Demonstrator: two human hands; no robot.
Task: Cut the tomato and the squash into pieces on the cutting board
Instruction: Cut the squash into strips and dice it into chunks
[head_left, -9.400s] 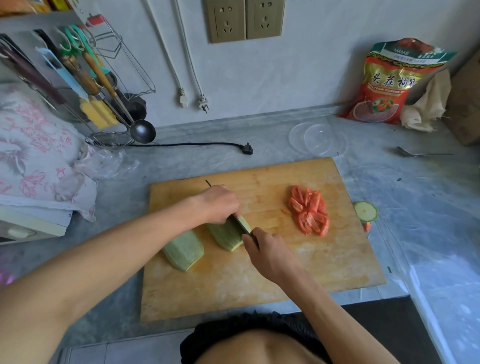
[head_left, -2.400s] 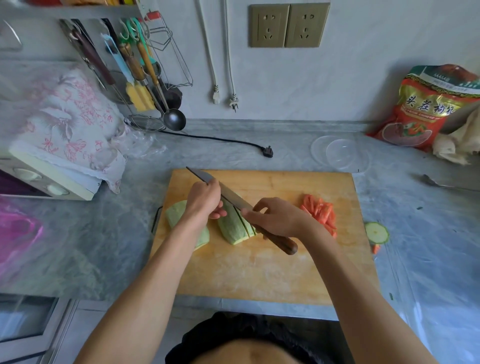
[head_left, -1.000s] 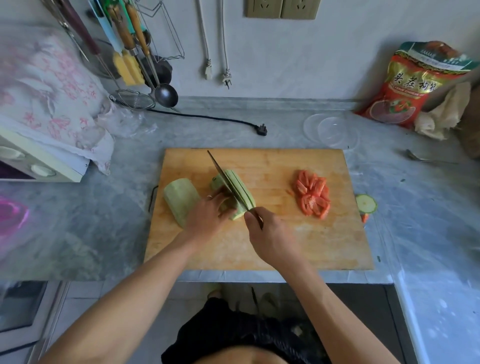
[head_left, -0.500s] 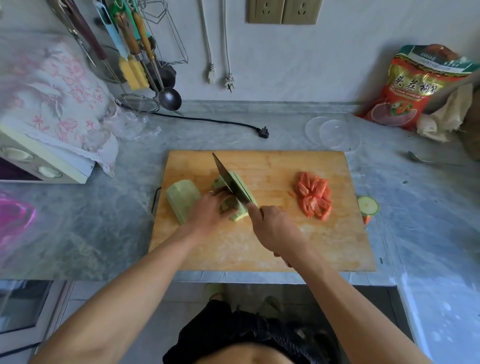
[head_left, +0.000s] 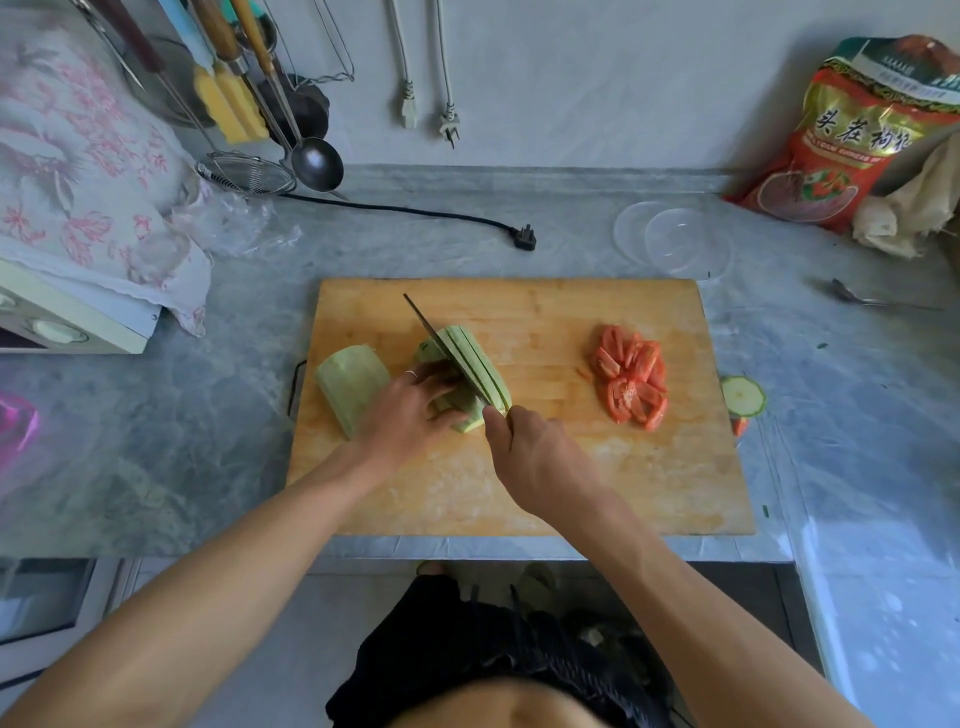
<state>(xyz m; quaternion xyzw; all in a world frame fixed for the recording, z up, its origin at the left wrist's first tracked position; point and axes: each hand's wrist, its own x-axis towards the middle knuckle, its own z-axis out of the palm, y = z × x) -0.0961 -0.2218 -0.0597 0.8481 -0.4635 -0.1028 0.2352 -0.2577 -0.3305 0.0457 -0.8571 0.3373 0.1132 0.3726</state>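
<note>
At the centre of the frame, on the wooden cutting board (head_left: 519, 467), a pale green squash half (head_left: 475, 371) lies cut into long strips. The knife (head_left: 441, 343) blade is sunk in it, gripped by the right hand (head_left: 540, 457), fingers curled round the hidden handle. The left hand (head_left: 405, 410) steadies the squash with bent fingers. A second squash half (head_left: 350, 387) lies just left. Red tomato pieces (head_left: 631, 384) are heaped right of centre. 1 squash slice (head_left: 743, 396) sits off the board's right edge.
</note>
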